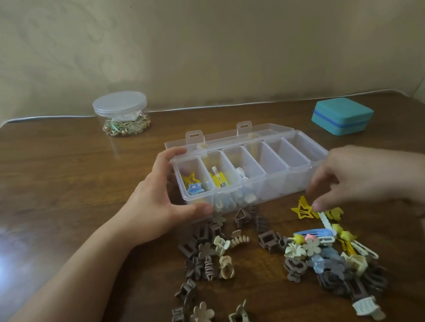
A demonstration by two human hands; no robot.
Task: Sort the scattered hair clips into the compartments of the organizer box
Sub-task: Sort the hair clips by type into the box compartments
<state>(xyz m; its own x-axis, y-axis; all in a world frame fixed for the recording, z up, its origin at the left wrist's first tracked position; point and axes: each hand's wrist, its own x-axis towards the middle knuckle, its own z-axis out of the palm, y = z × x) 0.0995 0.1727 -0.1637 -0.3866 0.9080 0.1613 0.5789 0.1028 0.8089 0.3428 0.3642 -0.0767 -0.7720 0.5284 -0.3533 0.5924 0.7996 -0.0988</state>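
Two hands out: your left hand [155, 202] grips the box [249, 167] end; your right hand [363, 177], blurred, fingers loosely parted, above a yellow star clip [302, 210], contact unclear

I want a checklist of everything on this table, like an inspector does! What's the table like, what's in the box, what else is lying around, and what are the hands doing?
Surface: brown wooden table, glare at its left edge.
Job's things: clear organizer box, lid open; clips in the three leftmost compartments, a yellow star clip in the first. Loose hair clips lie scattered in front of the box.
Clutter: lidded clear jar of trinkets at the back left; teal case at the back right, closed.
Hands: left hand grips the box's left end; right hand reaches to a yellow star clip on the table, blurred.
Cables: nothing seen.
Surroundings: beige wall behind the table.
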